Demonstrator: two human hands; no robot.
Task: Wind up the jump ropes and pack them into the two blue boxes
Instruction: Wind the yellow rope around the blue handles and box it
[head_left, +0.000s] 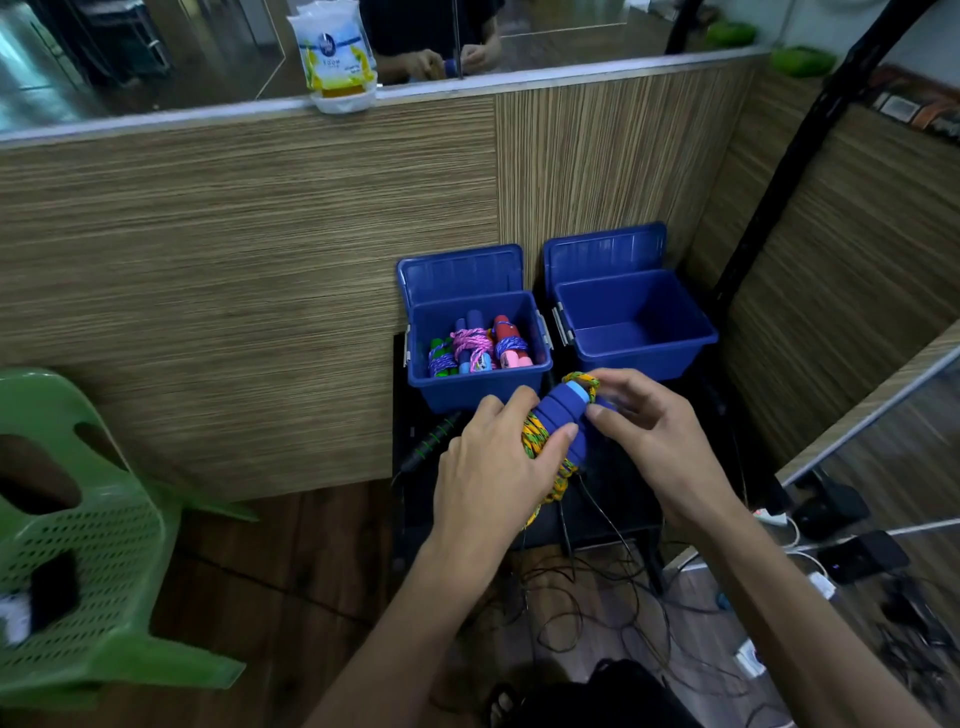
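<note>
Two open blue boxes stand side by side on a small black table (613, 514). The left box (478, 387) holds several wound jump ropes (475, 343) with coloured handles. Nothing lies in the right box (636, 332). Just in front of the boxes, my left hand (493, 462) grips the blue handles (563, 421) of a jump rope whose yellow-green cord (535, 441) is wrapped around them. My right hand (649, 431) pinches the cord loop at the handles' top end. A loose tail of the cord hangs below my left hand.
A black jump rope with green-ringed handle (431, 444) lies on the table's left edge, its thin black cord trailing to the floor (597, 613). A green plastic chair (78, 545) stands at left. Wood-panel walls enclose the back and right. Cables and chargers litter the floor at right.
</note>
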